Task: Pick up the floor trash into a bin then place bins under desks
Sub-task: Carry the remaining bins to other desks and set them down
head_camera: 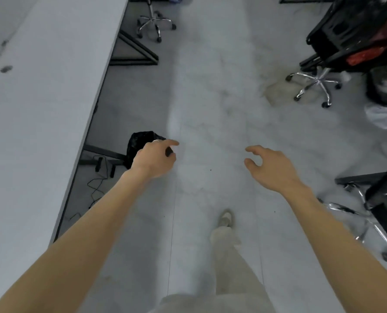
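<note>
A black bin lined with a black bag (pixel 136 143) stands on the floor at the edge of the long white desk (pixel 41 109), beside a black desk leg. My left hand (pixel 154 158) hovers in front of the bin and covers its right side; the index finger points forward and the other fingers curl loosely, with a dark patch showing between thumb and fingers. My right hand (pixel 271 166) hangs over bare floor with relaxed, slightly curled fingers and holds nothing. A flat tan scrap (pixel 278 92) lies on the floor by a chair base. The frame is blurred.
Black office chairs stand at the upper right (pixel 350 39) and lower right (pixel 382 199), with chrome wheel bases. A white crumpled bag (pixel 382 117) lies at the right edge. A stool base (pixel 154 23) is far ahead. Cables (pixel 97 179) lie under the desk. My shoe (pixel 226 219) steps forward along the aisle.
</note>
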{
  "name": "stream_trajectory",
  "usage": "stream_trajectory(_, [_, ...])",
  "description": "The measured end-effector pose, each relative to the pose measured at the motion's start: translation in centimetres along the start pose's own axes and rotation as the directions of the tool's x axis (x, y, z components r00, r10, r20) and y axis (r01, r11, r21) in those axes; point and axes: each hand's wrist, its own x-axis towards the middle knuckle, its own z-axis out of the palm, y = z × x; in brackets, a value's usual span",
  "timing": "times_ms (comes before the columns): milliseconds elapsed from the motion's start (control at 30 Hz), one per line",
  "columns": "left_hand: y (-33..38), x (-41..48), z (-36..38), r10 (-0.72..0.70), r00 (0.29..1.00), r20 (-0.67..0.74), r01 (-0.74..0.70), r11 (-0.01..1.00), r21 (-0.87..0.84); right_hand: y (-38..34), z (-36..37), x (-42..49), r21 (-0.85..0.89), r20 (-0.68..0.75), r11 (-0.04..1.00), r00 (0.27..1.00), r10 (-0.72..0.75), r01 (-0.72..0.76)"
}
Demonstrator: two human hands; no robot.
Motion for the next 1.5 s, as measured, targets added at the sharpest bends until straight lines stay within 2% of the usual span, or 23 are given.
stream_trajectory(233, [4.1,19.7,-7.5,-0.139,0.99,0.034,0.138,0.99,0.018,0.6,-10.1,21.4,-0.034,0.02,0.999,1.0,-0.007,0.008])
stream_trajectory(500, [7.0,44.9,-17.7,-0.107,0.993,-0.045,0.108,0.994,0.012,-3.7,-19.8,48.4,-0.059,-0.045,0.997,0.998,-0.053,0.05])
stream_trajectory(633, [7.9,56.9,-21.8,-0.077,0.997,-0.02,0.078,0.993,0.091,-5.9,-22.4,59.6,-0.103,-0.064,0.993,0.996,-0.06,0.053])
stream_trajectory(800, [10.9,73.2,-29.5,-0.029,0.999,-0.018,0.032,0.985,0.171,-9.0,-28.9,74.5,-0.076,-0.091,0.997,0.995,-0.036,0.029])
stream_trajectory(900, [12.9,82.4,-33.0,0.016,0.999,-0.032,-0.009,0.979,0.205,-9.4,-32.0,82.4,-0.063,-0.095,0.998,0.995,0.021,-0.027])
stream_trajectory(1100, [17.2,102.1,-37.8,0.068,0.994,-0.09,-0.043,0.965,0.258,-8.3,-37.3,101.8,-0.104,-0.08,0.995,0.997,-0.009,0.0])
stream_trajectory(1267, [20.4,117.1,-42.6,0.003,0.991,-0.136,0.032,0.966,0.256,-8.4,-43.0,119.3,-0.127,-0.047,0.991,0.997,-0.054,0.047])
stream_trajectory(1500, [22.5,136.2,-50.0,-0.063,0.981,-0.185,0.095,0.981,0.171,-11.9,-50.4,141.6,-0.165,-0.048,0.979,0.99,-0.133,0.123])
